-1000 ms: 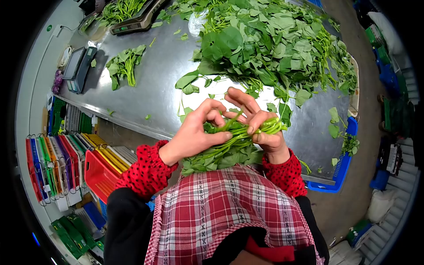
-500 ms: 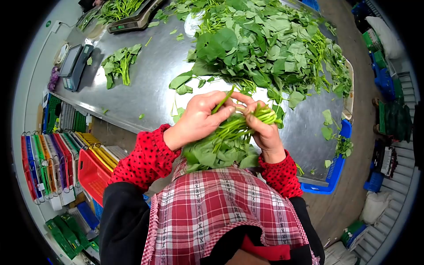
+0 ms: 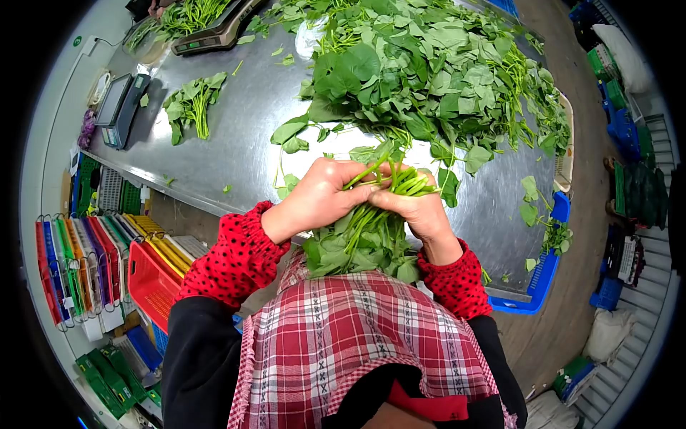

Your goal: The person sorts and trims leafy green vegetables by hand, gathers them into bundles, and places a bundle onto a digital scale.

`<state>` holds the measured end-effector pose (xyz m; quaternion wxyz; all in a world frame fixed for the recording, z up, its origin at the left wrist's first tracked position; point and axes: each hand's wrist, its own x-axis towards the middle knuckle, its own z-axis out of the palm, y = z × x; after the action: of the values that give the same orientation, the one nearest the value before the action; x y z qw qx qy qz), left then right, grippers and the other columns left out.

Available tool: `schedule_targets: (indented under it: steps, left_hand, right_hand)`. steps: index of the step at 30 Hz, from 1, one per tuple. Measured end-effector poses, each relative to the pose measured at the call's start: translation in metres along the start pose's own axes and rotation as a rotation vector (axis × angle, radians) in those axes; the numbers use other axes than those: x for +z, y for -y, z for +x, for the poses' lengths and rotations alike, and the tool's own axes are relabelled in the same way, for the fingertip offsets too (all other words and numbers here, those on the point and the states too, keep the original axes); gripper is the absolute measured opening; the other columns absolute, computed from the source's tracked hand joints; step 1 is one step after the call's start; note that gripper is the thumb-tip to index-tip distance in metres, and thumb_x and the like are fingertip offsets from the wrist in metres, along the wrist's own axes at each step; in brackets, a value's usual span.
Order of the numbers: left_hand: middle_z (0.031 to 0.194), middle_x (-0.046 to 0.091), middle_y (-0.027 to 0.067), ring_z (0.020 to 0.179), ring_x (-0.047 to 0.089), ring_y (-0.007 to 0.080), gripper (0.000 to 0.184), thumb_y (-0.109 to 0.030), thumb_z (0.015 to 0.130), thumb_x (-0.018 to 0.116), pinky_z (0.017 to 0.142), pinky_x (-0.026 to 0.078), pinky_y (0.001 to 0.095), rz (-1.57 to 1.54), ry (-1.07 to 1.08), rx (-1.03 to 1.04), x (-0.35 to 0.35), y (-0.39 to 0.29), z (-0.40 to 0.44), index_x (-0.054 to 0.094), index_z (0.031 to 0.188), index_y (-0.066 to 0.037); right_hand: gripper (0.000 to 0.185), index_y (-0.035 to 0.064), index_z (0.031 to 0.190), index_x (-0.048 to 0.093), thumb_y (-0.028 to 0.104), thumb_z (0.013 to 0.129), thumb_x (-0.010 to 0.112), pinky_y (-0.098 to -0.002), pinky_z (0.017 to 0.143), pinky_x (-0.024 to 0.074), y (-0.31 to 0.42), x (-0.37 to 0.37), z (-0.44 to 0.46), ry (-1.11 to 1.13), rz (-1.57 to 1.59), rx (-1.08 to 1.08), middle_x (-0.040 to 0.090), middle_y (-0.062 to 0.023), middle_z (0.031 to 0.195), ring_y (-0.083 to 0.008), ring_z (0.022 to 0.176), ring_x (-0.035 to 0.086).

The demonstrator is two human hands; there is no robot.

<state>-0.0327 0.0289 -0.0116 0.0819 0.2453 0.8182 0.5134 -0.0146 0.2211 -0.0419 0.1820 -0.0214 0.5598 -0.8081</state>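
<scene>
A bunch of leafy green stems [image 3: 361, 247] hangs leaves-down in front of the apron, its cut ends pointing up and right. My right hand [image 3: 418, 214] is wrapped round the stems near those ends. My left hand [image 3: 318, 196] is closed at the left side of the bunch, pinching a stem between thumb and fingers. Both hands meet at the stem ends. Beyond them a large heap of leafy greens [image 3: 436, 71] lies on the metal table [image 3: 236, 157]. A smaller bunch [image 3: 194, 104] lies apart at the table's left.
A scale [image 3: 218, 32] carrying greens stands at the back left, near a display unit [image 3: 120, 111]. A red basket [image 3: 153, 286] is below left, beside coloured crates [image 3: 86, 268]. A blue tray [image 3: 547, 275] lies at the table's right edge. Clear plastic [image 3: 309, 37] touches the heap.
Both hands have come together at the stem ends, and my right fingers have closed round the bunch. The bunch now hangs more upright, and the whole view has shifted slightly.
</scene>
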Motion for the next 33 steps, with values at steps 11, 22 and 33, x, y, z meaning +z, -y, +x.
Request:
schedule_targets:
  steps: [11, 22, 33]
  left_hand:
    - [0.066, 0.060, 0.0112, 0.054, 0.060, 0.0332, 0.015, -0.017, 0.080, 0.066, 0.051, 0.050, 0.0429, 0.800, 0.021, 0.208, -0.005, -0.014, 0.002, 0.059, 0.079, -0.005]
    - [0.062, 0.057, 0.0093, 0.055, 0.054, 0.0115, 0.015, -0.015, 0.089, 0.065, 0.050, 0.042, 0.0288, 0.554, -0.178, 0.064, -0.067, -0.028, 0.020, 0.065, 0.095, -0.001]
    - [0.080, 0.061, 0.0168, 0.073, 0.062, 0.0371, 0.018, -0.015, 0.085, 0.061, 0.063, 0.050, 0.0408, 0.339, -0.067, 0.232, 0.001, 0.012, 0.014, 0.064, 0.098, -0.002]
  right_hand:
    - [0.018, -0.0018, 0.098, 0.067, 0.002, 0.081, 0.069, -0.0244, 0.070, 0.0488, -0.001, -0.011, 0.010, 0.048, -0.532, -0.160, 0.068, -0.0026, 0.082, -0.0068, 0.076, 0.060]
    - [0.016, -0.0012, 0.081, 0.064, 0.014, 0.079, 0.068, -0.0306, 0.057, 0.0441, -0.001, -0.033, 0.009, -0.083, -0.737, -0.101, 0.063, -0.0083, 0.067, -0.0124, 0.060, 0.055]
    - [0.015, 0.0000, 0.097, 0.070, 0.008, 0.083, 0.072, -0.0225, 0.067, 0.0481, 0.027, 0.008, 0.022, -0.048, -0.212, -0.167, 0.067, 0.0000, 0.083, -0.0083, 0.073, 0.060]
